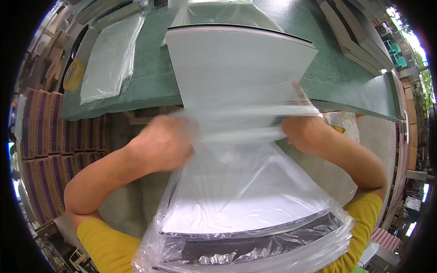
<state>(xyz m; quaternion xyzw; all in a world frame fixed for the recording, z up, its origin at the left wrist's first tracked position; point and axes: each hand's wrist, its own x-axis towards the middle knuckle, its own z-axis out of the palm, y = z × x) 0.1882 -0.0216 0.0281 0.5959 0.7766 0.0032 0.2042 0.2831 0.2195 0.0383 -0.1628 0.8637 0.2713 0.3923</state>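
Note:
A thick stack of large white sheets [236, 63] spans from the table edge toward my body. Clear plastic film [246, 166], apparently a bag, covers its nearer part, with loose folds around the near end. My left hand [166, 141] is closed in a fist at the film's left edge, blurred by motion. On the right side, my right hand [307, 127] grips the film, which is bunched and stretched in bands across the sheets between both hands. The fingers of my left hand are partly hidden, and a finger of the right points up along the stack's side.
A green-topped table [355, 91] lies ahead. On its left are a plastic-wrapped white pack [111, 59] and a yellow tape roll [73, 75]. Long flat boards [350, 36] rest at the far right. Stacked brown cartons [43, 123] stand left below the table.

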